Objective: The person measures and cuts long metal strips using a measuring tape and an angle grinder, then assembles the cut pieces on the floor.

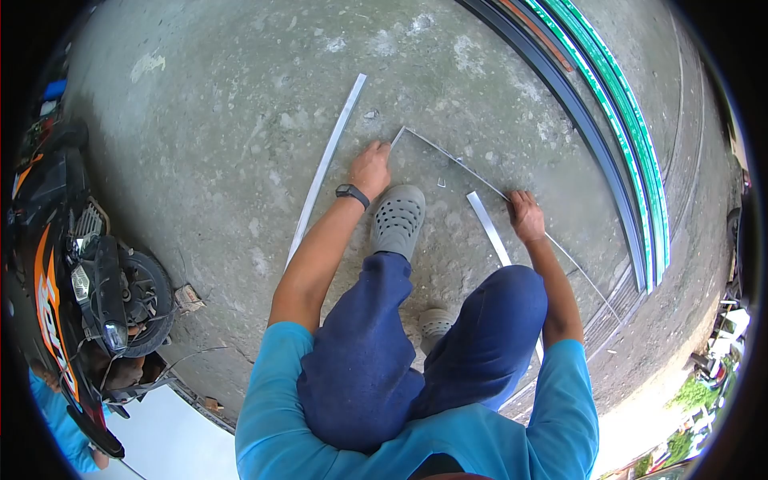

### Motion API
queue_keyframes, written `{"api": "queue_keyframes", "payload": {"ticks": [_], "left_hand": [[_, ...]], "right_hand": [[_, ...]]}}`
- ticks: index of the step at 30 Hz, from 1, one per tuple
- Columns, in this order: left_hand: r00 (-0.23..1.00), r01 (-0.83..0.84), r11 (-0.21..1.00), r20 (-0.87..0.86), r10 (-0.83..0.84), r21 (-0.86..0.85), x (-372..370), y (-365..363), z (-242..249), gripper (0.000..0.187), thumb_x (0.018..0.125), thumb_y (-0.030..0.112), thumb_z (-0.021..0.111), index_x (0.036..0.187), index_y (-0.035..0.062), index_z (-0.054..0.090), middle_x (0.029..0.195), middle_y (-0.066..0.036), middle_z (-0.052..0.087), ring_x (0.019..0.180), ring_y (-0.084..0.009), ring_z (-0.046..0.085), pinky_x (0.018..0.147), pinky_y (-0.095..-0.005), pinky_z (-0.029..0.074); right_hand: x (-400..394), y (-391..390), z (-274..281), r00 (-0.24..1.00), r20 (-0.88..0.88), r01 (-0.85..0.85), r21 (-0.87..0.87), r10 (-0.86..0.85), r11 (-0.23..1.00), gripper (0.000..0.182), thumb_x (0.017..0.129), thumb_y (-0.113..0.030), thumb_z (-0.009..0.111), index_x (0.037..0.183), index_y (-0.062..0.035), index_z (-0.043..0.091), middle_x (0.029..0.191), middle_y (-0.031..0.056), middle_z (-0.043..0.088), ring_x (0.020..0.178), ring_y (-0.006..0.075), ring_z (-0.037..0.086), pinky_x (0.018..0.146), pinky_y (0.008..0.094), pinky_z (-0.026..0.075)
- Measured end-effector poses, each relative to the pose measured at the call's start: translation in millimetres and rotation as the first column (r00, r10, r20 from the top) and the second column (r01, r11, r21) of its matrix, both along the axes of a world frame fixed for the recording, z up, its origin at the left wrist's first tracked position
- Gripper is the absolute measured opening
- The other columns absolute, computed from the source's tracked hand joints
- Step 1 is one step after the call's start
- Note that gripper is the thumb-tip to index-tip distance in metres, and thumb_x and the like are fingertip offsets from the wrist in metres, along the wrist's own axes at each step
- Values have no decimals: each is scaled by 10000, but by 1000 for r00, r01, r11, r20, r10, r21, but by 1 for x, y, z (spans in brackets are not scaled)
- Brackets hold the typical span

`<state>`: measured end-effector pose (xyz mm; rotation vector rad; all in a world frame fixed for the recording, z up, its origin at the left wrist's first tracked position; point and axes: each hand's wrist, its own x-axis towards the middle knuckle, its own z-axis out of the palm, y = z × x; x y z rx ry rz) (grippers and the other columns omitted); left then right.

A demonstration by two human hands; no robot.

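Note:
My left hand (371, 170), with a dark watch on its wrist, is closed on the short bent end of a thin metal strip (450, 155), in front of my grey clog (398, 214). From a corner above that hand, the strip runs down to the right. Farther along it, my right hand (525, 214) pinches the strip with its fingers together. A flat silver bar (328, 164) lies on the concrete left of my left hand. Another silver bar (488, 229) lies between my right hand and the clog, partly hidden by my knee.
Long dark profiles (588, 132) and green-wrapped profiles (636, 136) lie at the right, beside a brown strip (544, 40). A motorcycle (96, 280) stands at the left, with part of another person (60, 424) near it. A small square piece (442, 182) lies on the floor.

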<state>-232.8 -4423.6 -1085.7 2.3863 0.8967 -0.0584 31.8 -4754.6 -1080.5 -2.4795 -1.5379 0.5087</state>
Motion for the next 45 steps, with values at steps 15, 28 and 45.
{"api": "queue_keyframes", "payload": {"ticks": [15,28,45], "left_hand": [[983,-72,997,171,72,-6,-4,5,-14,407,793,41,672,1199,35,688,1143,-220,666,1045,-427,634,898,-485,534],[989,-41,999,145,38,20,3,5,-8,365,824,75,686,1184,17,693,1130,-213,671,1031,-425,639,887,-478,533],[973,-49,998,227,40,31,4,7,-12,326,801,81,706,1120,16,719,1060,-211,684,976,-432,645,850,-491,535]], "right_hand": [[1,1,-3,999,-32,19,88,-16,996,143,942,-149,656,1068,-81,651,988,136,671,954,368,653,817,455,538],[1,-2,-8,1000,-26,10,96,-7,995,133,937,-134,650,1059,-81,650,999,141,683,952,372,662,823,456,545],[0,-2,-7,997,-72,20,83,-14,996,116,925,-121,646,1033,-78,632,976,150,667,975,379,645,841,474,531]]}}
